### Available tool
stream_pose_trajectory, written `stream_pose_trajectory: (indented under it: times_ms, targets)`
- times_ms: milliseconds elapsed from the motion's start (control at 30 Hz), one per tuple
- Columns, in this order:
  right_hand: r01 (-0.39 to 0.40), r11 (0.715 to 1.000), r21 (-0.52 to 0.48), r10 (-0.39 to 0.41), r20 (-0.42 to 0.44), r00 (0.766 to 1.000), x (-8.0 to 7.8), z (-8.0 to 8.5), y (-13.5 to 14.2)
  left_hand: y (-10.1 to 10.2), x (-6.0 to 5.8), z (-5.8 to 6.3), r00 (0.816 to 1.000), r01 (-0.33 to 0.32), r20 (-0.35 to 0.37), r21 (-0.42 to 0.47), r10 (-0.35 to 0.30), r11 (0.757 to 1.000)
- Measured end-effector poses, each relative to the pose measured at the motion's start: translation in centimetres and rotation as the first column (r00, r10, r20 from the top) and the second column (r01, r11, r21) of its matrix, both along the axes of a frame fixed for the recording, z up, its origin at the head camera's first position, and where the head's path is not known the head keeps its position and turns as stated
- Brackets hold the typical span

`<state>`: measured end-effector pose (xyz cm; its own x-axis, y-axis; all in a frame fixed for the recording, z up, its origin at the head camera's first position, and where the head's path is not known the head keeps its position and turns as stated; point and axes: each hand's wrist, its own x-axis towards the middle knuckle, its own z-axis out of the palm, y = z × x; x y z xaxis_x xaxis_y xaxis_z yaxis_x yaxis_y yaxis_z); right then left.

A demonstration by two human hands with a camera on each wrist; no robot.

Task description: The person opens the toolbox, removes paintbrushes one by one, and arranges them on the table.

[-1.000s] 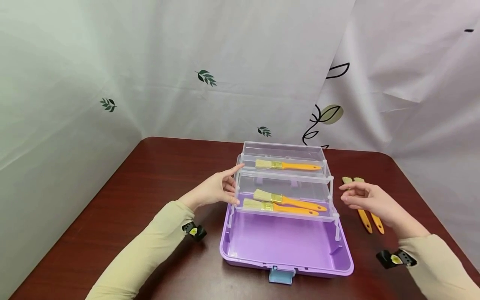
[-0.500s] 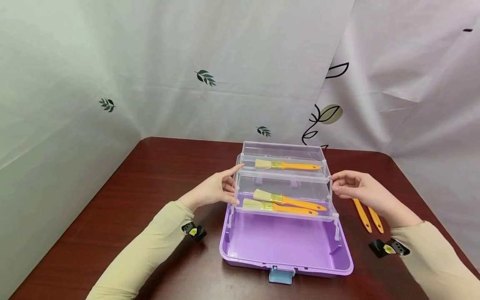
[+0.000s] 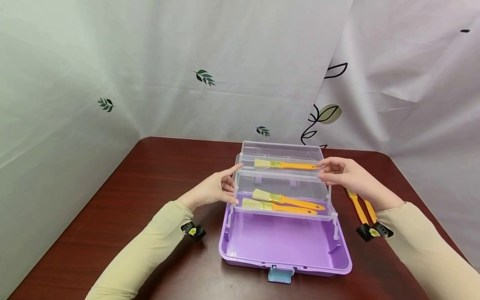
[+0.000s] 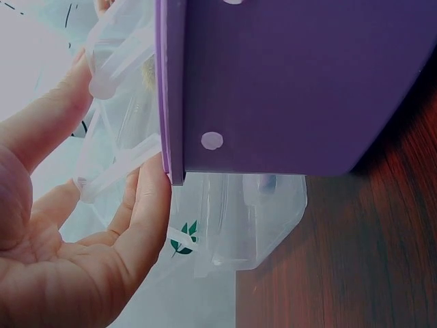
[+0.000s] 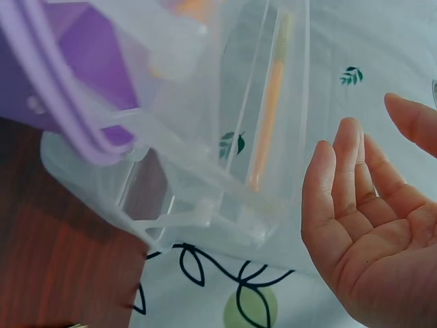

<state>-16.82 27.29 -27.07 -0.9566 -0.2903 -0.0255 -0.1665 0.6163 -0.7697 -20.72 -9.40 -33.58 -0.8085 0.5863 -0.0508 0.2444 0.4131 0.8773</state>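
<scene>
A purple box [image 3: 279,239] stands with its clear stepped trays raised. In the lower tray [image 3: 262,178] lie two paintbrushes [image 3: 301,203] with orange handles, and one more paintbrush [image 3: 298,166] lies in the upper tray. My left hand [image 3: 210,189] rests against the trays' left side, thumb and index finger spread; in the left wrist view its fingertips touch the clear hinge arms [image 4: 123,164]. My right hand [image 3: 346,173] is over the upper tray's right end, by the tip of the brush handle. The right wrist view shows its fingers [image 5: 348,164] loosely bent, with nothing between them.
Two further orange-handled paintbrushes [image 3: 358,210] lie on the dark red table [image 3: 180,160] right of the box, partly under my right arm. A blue latch [image 3: 280,275] hangs at the box's front. White leaf-printed cloth [image 3: 225,100] hangs behind.
My right hand has moved left and away from me, from above the loose paintbrushes to the upper tray's right end. The left hand has stayed at the trays' left side.
</scene>
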Motion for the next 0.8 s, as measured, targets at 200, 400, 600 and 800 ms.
stream_pose_trajectory:
  times_ms: [200, 400, 600, 800]
  targets:
    - [-0.005, 0.999, 0.052, 0.007, -0.047, 0.999, -1.1, 0.3, -1.2, 0.0, 0.0, -0.1, 1.000, 0.006, -0.003, 0.012, -0.006, 1.000]
    - [0.015, 0.987, 0.159, 0.003, -0.110, 0.994, -2.0, 0.4, -2.2, 0.0, 0.0, -0.1, 1.000, 0.002, 0.005, 0.016, -0.002, 1.000]
    - [-0.010, 0.971, 0.240, 0.051, -0.166, 0.985, -2.8, 0.3, -3.5, -0.1, 0.0, 0.0, 1.000, 0.003, 0.005, 0.018, -0.003, 1.000]
    - [-0.088, 0.959, 0.271, 0.136, -0.162, 0.977, -3.5, -0.2, -4.5, -0.1, 0.0, 0.1, 1.000, 0.018, -0.002, 0.036, -0.018, 0.999]
